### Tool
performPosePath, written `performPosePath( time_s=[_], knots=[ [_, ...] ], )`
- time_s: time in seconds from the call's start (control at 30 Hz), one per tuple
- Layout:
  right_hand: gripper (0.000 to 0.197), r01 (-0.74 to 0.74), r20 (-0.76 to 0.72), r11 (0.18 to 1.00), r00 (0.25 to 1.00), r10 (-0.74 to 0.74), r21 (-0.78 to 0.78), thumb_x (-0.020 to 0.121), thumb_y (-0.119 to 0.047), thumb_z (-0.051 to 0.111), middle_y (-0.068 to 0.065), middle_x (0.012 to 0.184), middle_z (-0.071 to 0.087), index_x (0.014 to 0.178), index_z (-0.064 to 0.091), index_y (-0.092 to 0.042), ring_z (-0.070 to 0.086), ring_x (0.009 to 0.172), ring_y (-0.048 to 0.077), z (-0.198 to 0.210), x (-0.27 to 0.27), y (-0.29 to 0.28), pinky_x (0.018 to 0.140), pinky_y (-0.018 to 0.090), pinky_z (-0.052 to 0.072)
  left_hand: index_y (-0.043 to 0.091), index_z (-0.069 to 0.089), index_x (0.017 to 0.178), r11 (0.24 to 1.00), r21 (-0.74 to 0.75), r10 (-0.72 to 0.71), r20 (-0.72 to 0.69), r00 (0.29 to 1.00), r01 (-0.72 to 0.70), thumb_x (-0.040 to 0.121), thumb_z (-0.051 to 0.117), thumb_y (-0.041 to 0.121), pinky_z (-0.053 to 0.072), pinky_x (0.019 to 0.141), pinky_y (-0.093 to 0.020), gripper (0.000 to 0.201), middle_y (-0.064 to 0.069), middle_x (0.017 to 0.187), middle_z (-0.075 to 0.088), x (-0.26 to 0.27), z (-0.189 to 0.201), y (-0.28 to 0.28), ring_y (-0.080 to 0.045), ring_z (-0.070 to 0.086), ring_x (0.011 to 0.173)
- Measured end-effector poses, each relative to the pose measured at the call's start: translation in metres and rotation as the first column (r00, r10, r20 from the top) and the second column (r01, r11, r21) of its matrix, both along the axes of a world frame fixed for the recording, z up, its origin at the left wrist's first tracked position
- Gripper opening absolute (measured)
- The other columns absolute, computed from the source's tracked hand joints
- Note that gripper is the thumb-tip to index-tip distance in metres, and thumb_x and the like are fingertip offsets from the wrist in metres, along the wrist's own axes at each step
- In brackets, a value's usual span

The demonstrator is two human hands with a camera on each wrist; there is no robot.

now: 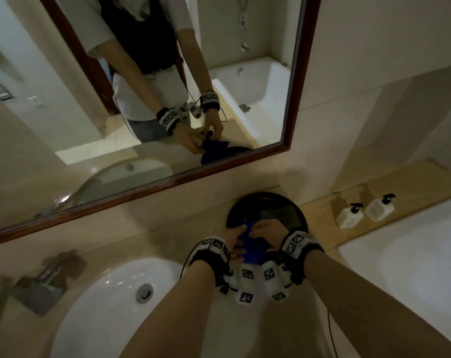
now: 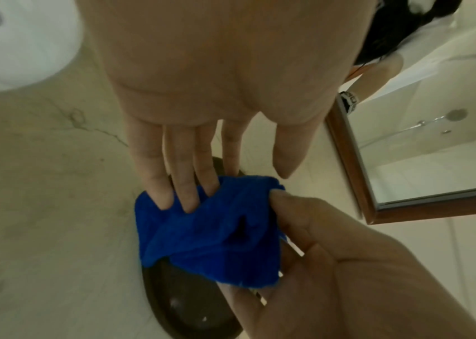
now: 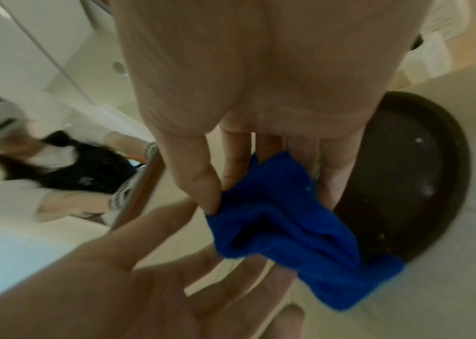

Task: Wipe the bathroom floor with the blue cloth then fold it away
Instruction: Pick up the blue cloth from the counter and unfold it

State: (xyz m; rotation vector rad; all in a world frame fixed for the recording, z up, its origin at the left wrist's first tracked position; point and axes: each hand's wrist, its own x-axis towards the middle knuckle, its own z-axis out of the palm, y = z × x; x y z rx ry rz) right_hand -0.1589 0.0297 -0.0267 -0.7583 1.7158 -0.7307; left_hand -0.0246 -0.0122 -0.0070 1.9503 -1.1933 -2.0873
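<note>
The blue cloth (image 1: 250, 250) hangs bunched between my two hands, just above a dark round tray (image 1: 270, 200) on the counter. My right hand (image 1: 258, 227) pinches its upper corner between thumb and fingers, as the right wrist view shows at the cloth (image 3: 282, 218) and the hand (image 3: 230, 195). My left hand (image 1: 238, 232) has straight fingers. In the left wrist view three fingertips (image 2: 187, 197) of this hand (image 2: 201, 190) press on the cloth (image 2: 210, 234), the index finger passes behind it, and the thumb stands apart. The cloth's lower part droops toward the tray (image 2: 184, 305).
A white sink (image 1: 110, 301) with a metal faucet (image 1: 46, 280) lies left of the tray. A wood-framed mirror (image 1: 167, 182) runs along the wall behind. Two white pump bottles (image 1: 348, 217) stand on a ledge at the right, beside a white bathtub (image 1: 412, 267).
</note>
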Motion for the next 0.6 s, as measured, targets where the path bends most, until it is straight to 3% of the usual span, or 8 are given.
performPosePath(
  time_s=[0.13,0.23,0.33,0.4,0.47,0.53,0.6],
  knots=[
    [0.02,-0.111,-0.018,0.992,0.994,0.11,-0.065,0.086,-0.006,0.071,0.003,0.083,0.063,0.071,0.064,-0.018,0.061,0.091,0.027,0.013,0.015,0.035,0.088,0.044,0.053,0.013,0.06,0.106,0.999,-0.038,0.008,-0.007,1.0,-0.008,0.09,0.063,0.046,0.057,0.084,-0.041,0.037,-0.007,0.094,0.066,0.011,0.009,0.036,-0.025,0.065,0.091],
    [0.017,-0.127,-0.008,0.989,0.992,0.127,-0.078,0.085,-0.006,0.072,0.003,0.084,0.066,0.075,0.067,-0.018,0.063,0.088,0.024,0.016,0.023,0.067,0.084,0.039,0.053,0.009,0.06,0.108,0.996,-0.024,0.086,-0.039,0.995,-0.087,0.092,0.065,0.036,0.058,0.061,-0.036,0.032,-0.011,0.093,0.065,0.019,0.017,0.071,-0.025,0.064,0.079],
    [0.017,-0.133,0.003,0.99,0.991,0.134,-0.053,0.086,-0.005,0.071,0.007,0.09,0.069,0.076,0.07,-0.019,0.065,0.096,0.028,0.015,0.035,0.097,0.09,0.044,0.054,0.007,0.06,0.115,0.989,-0.067,0.127,-0.036,0.991,-0.129,0.093,0.064,0.03,0.056,0.048,-0.03,0.033,-0.013,0.103,0.064,0.032,0.014,0.103,-0.026,0.064,0.08],
    [0.02,-0.124,0.038,0.991,0.991,0.126,-0.042,0.086,-0.001,0.069,0.008,0.085,0.068,0.074,0.069,-0.017,0.065,0.094,0.03,0.013,0.043,0.112,0.09,0.046,0.054,0.008,0.062,0.107,0.979,-0.093,0.177,-0.067,0.982,-0.183,0.093,0.064,0.024,0.053,0.044,-0.029,0.022,-0.015,0.107,0.064,0.043,0.009,0.123,-0.025,0.063,0.079],
    [0.021,-0.094,0.086,0.994,0.991,0.098,-0.047,0.087,0.003,0.066,0.009,0.08,0.064,0.074,0.067,-0.013,0.063,0.083,0.027,0.011,0.051,0.127,0.082,0.042,0.054,0.009,0.064,0.099,0.973,-0.073,0.211,-0.109,0.971,-0.219,0.092,0.066,0.015,0.056,0.056,-0.035,0.01,-0.016,0.105,0.066,0.053,0.01,0.145,-0.028,0.065,0.084],
    [0.021,-0.056,0.108,0.997,0.992,0.061,-0.045,0.087,0.006,0.065,0.01,0.078,0.062,0.073,0.065,-0.011,0.061,0.077,0.024,0.011,0.059,0.142,0.072,0.035,0.053,0.006,0.062,0.1,0.968,-0.099,0.219,-0.115,0.969,-0.23,0.091,0.063,0.001,0.056,0.075,-0.042,0.011,-0.017,0.101,0.066,0.062,0.007,0.162,-0.033,0.064,0.097],
    [0.021,-0.022,0.135,0.999,0.991,0.026,-0.03,0.087,0.006,0.065,0.014,0.084,0.063,0.074,0.064,-0.011,0.063,0.087,0.031,0.014,0.066,0.156,0.075,0.039,0.054,0.003,0.062,0.106,0.969,-0.136,0.196,-0.098,0.976,-0.208,0.089,0.058,-0.01,0.054,0.087,-0.047,0.022,-0.022,0.113,0.063,0.07,0.006,0.173,-0.041,0.06,0.11]
  ],
)
